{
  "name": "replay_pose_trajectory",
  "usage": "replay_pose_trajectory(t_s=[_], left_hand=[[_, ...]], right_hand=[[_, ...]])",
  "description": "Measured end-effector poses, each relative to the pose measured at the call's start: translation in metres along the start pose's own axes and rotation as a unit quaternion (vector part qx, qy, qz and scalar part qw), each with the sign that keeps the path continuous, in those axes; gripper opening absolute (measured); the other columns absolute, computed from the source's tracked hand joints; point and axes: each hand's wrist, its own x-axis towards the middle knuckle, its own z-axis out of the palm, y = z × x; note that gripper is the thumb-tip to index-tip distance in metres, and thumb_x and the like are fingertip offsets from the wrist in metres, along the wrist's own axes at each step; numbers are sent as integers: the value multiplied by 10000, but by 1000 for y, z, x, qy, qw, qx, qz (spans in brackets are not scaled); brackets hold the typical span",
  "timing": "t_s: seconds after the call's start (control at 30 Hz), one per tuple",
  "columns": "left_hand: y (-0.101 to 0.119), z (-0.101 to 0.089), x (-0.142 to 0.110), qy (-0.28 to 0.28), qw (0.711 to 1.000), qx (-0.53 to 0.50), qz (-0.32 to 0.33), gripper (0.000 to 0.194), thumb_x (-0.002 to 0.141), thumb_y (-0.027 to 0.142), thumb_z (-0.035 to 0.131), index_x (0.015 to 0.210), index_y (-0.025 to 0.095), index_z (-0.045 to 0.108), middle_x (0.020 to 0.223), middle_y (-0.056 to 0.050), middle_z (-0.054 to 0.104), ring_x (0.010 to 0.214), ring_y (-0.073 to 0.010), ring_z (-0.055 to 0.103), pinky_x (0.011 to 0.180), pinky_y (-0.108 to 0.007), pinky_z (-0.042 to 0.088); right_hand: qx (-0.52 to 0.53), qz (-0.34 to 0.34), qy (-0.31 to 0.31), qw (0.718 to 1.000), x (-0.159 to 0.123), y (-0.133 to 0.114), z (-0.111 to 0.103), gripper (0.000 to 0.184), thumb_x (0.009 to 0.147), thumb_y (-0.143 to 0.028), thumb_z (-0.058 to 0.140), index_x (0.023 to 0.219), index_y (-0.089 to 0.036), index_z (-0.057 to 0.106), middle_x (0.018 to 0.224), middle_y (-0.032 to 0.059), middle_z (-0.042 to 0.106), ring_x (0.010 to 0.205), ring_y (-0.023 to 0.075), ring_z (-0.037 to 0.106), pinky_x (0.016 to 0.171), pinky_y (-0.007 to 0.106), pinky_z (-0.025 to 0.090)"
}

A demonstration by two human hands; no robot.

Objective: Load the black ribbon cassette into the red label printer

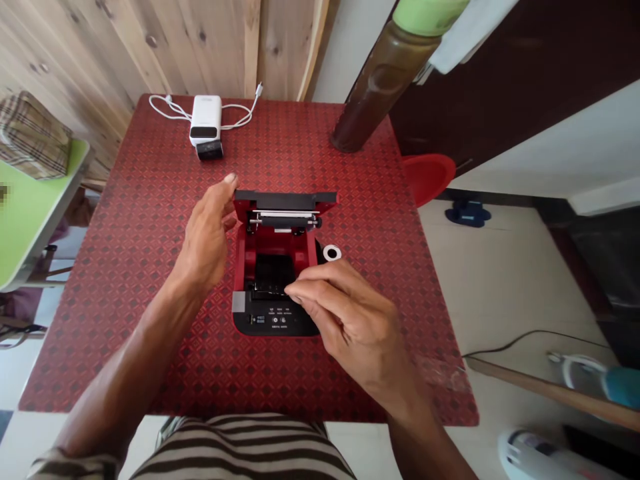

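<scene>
Hands work at a small red and black receipt printer [274, 280] that sits near the middle of a table covered in a red diamond-patterned cloth [150, 320]. The printer's black lid [285, 197] stands raised on the far side, leaving the red paper well open and dark inside. The left hand [207, 233] is beside the printer's left wall, fingers loosely spread and curved, the thumb tip up at the lid's left corner; whether it actually presses the lid cannot be told. The right hand [350, 320] comes in from the near right, its fingertips drawn narrowly together at the near edge of the paper well, just above the black button panel; if they pinch anything, it is too small to make out. This hand covers the printer's near right corner.

Just right of the printer, touching or nearly so, lies a small white paper-roll ring [331, 253]. At the far side of the table rests a white power bank with a black front [205, 127], its white cable [235, 117] looped around behind it. Far right stands a tall brown bottle with a green cap [385, 80]. Beyond the table's right edge is a red plastic stool [427, 177], and to the left a green tabletop [30, 213] carries a checked fabric pouch [33, 137].
</scene>
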Motion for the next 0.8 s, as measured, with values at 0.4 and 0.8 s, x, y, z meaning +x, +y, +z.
replay_pose_trajectory(t_s=[0.4,0.8], left_hand=[[-8,-39,-56,-89,989,-39,-112,717,749,330,936,1433,313,724,1654,-102,681,1665,-456,500,1397,-705,371],[-25,-38,-78,-104,983,-83,-127,702,860,360,932,1519,309,695,1718,-75,652,1696,-398,486,1428,-628,359]], right_hand=[[-131,-58,21,989,-23,-7,11,325,1065,60,646,1182,-215,776,1058,76,840,930,205,709,853,367,670],[-157,-24,42,986,-27,-6,12,328,1103,-57,710,1410,-169,730,1320,140,862,1259,278,772,1106,445,615]])
